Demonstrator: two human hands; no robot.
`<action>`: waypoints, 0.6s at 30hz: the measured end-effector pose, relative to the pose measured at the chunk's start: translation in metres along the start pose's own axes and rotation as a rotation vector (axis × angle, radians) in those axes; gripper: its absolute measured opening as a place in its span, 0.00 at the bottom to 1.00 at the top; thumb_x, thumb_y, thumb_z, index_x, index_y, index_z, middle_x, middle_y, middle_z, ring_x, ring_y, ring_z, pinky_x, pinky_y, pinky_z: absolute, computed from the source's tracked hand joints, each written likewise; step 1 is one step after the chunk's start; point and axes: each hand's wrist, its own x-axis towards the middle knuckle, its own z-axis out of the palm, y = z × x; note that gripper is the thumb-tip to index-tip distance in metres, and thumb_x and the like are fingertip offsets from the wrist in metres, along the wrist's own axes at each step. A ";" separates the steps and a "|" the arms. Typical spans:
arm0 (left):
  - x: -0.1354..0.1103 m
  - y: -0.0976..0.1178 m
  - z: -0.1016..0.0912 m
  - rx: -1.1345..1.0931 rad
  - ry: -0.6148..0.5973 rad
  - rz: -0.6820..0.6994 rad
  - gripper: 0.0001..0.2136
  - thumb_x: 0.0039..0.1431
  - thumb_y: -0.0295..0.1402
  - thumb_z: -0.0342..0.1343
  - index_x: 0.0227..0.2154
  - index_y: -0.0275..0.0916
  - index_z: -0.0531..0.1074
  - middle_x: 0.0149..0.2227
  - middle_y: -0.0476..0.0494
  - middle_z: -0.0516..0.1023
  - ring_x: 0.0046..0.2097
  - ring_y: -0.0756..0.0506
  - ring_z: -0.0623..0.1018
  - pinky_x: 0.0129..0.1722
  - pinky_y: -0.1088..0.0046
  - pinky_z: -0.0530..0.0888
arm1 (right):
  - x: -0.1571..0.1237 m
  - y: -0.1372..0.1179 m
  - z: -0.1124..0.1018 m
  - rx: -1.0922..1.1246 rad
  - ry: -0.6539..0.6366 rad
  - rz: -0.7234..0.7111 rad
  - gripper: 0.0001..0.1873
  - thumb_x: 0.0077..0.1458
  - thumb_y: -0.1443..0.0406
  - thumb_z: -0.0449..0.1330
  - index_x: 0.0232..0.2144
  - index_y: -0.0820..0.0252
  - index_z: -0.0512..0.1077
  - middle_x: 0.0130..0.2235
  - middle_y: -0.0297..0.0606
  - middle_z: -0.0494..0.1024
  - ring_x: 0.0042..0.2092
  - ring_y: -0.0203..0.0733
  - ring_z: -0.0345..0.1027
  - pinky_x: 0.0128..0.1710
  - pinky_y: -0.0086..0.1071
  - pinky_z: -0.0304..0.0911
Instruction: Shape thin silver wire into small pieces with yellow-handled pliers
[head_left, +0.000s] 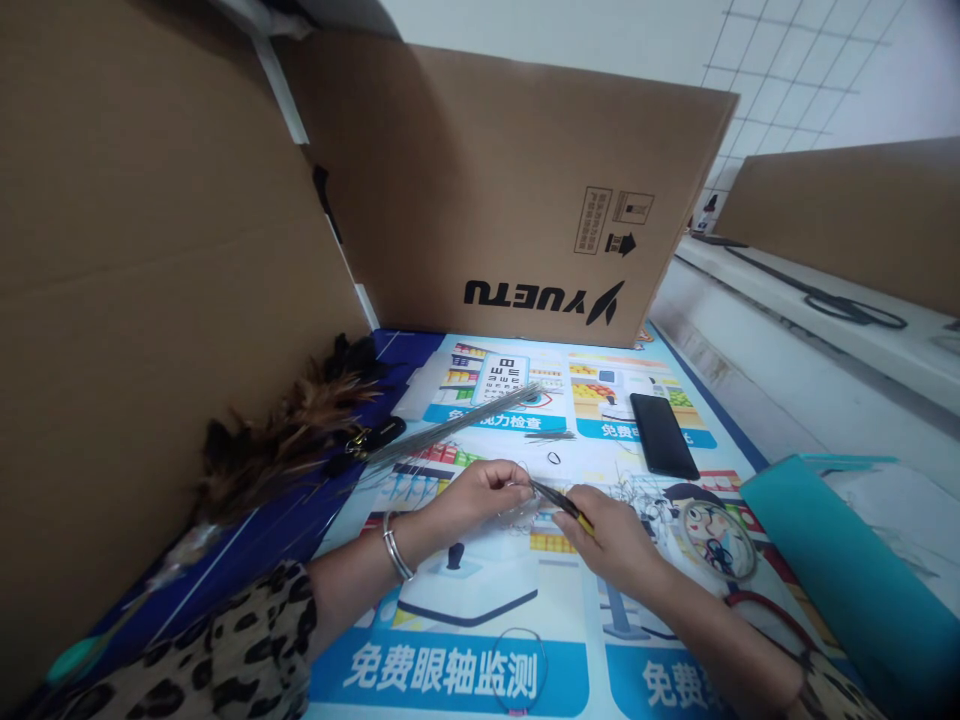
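Note:
Over the middle of the printed table cover, my right hand (609, 530) is closed round a pair of pliers (559, 497) with dark jaws and a yellow-and-black handle. The pliers' tip points left, to the fingertips of my left hand (491, 492). Thumb and fingers of that hand are pinched together; thin wire shows around them, but exactly what they grip is too small to make out. Beyond my hands lie a bundle of long thin metal wires (465, 425), a few short wire pieces (551, 436) and a small dark ring (553, 458).
Upright cardboard (480, 190) walls off the back and left. Brown feathers (277, 440) lie along the left side. To the right are a black phone (664, 436), a clear tape roll (718, 540), tangled wire and a teal box (847, 590). A thin loop (546, 660) lies near the front.

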 end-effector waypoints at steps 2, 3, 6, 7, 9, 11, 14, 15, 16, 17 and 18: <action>-0.001 0.001 0.000 -0.004 -0.005 -0.005 0.11 0.50 0.37 0.56 0.27 0.32 0.68 0.19 0.52 0.65 0.21 0.56 0.62 0.21 0.80 0.58 | 0.000 0.000 -0.001 0.006 -0.010 0.000 0.14 0.57 0.56 0.44 0.33 0.57 0.62 0.34 0.36 0.69 0.34 0.37 0.63 0.31 0.27 0.53; -0.001 0.001 0.000 -0.006 -0.005 -0.006 0.11 0.50 0.37 0.56 0.27 0.32 0.68 0.20 0.52 0.65 0.21 0.56 0.62 0.21 0.80 0.57 | 0.000 -0.001 -0.002 0.010 -0.015 0.000 0.13 0.57 0.56 0.44 0.34 0.57 0.63 0.34 0.36 0.69 0.34 0.37 0.63 0.31 0.27 0.53; -0.001 0.002 -0.001 -0.020 -0.003 -0.005 0.11 0.49 0.37 0.56 0.27 0.32 0.68 0.20 0.52 0.64 0.21 0.56 0.61 0.21 0.80 0.57 | 0.000 0.000 -0.005 0.014 -0.024 -0.002 0.13 0.57 0.56 0.45 0.34 0.57 0.63 0.34 0.35 0.69 0.35 0.37 0.63 0.32 0.27 0.53; -0.001 0.002 -0.001 -0.022 -0.002 -0.007 0.11 0.49 0.37 0.56 0.27 0.32 0.68 0.20 0.52 0.64 0.21 0.56 0.61 0.21 0.80 0.57 | 0.000 0.000 -0.005 0.010 -0.024 -0.003 0.13 0.57 0.56 0.45 0.34 0.58 0.63 0.34 0.35 0.69 0.35 0.37 0.63 0.32 0.27 0.53; 0.000 0.002 -0.002 -0.020 0.003 -0.006 0.11 0.48 0.37 0.57 0.26 0.32 0.69 0.20 0.52 0.64 0.21 0.56 0.60 0.21 0.80 0.57 | 0.001 0.001 -0.007 0.001 -0.020 -0.010 0.12 0.57 0.56 0.46 0.33 0.58 0.63 0.34 0.36 0.68 0.36 0.37 0.63 0.32 0.28 0.54; 0.001 0.002 -0.003 -0.017 0.000 -0.007 0.11 0.47 0.37 0.57 0.26 0.32 0.70 0.20 0.52 0.64 0.21 0.56 0.60 0.22 0.80 0.57 | 0.001 0.001 -0.008 -0.011 -0.014 -0.022 0.12 0.56 0.56 0.47 0.34 0.58 0.63 0.34 0.36 0.68 0.36 0.38 0.62 0.33 0.28 0.54; 0.001 0.002 -0.003 -0.021 -0.015 -0.016 0.11 0.47 0.37 0.57 0.25 0.32 0.70 0.20 0.52 0.64 0.21 0.56 0.60 0.22 0.80 0.56 | 0.001 0.000 -0.009 -0.037 -0.005 -0.034 0.12 0.56 0.56 0.47 0.34 0.58 0.63 0.35 0.37 0.67 0.37 0.38 0.62 0.34 0.28 0.54; 0.001 0.002 -0.003 -0.021 -0.013 -0.020 0.11 0.47 0.37 0.57 0.25 0.32 0.70 0.20 0.52 0.64 0.21 0.56 0.60 0.22 0.80 0.56 | 0.000 0.000 -0.009 -0.047 -0.002 -0.037 0.12 0.56 0.56 0.47 0.34 0.58 0.63 0.35 0.37 0.67 0.37 0.38 0.62 0.34 0.28 0.55; 0.001 0.002 -0.003 -0.016 -0.010 -0.025 0.11 0.47 0.37 0.57 0.25 0.32 0.70 0.20 0.52 0.64 0.21 0.56 0.60 0.22 0.80 0.57 | 0.000 0.000 -0.010 -0.057 0.001 -0.042 0.12 0.56 0.56 0.47 0.34 0.58 0.63 0.35 0.37 0.67 0.37 0.38 0.62 0.34 0.29 0.55; 0.001 0.002 -0.002 -0.008 -0.003 -0.027 0.11 0.47 0.37 0.57 0.25 0.32 0.70 0.20 0.52 0.65 0.21 0.55 0.60 0.22 0.80 0.57 | 0.000 0.000 -0.010 -0.068 0.005 -0.050 0.12 0.56 0.56 0.47 0.34 0.58 0.63 0.35 0.38 0.67 0.37 0.38 0.62 0.34 0.29 0.55; 0.001 0.002 -0.002 0.003 -0.001 -0.028 0.11 0.47 0.37 0.57 0.25 0.32 0.70 0.20 0.52 0.65 0.22 0.55 0.60 0.22 0.80 0.57 | -0.001 0.001 -0.010 -0.080 0.009 -0.059 0.13 0.56 0.56 0.47 0.35 0.59 0.63 0.35 0.38 0.67 0.38 0.39 0.62 0.34 0.29 0.55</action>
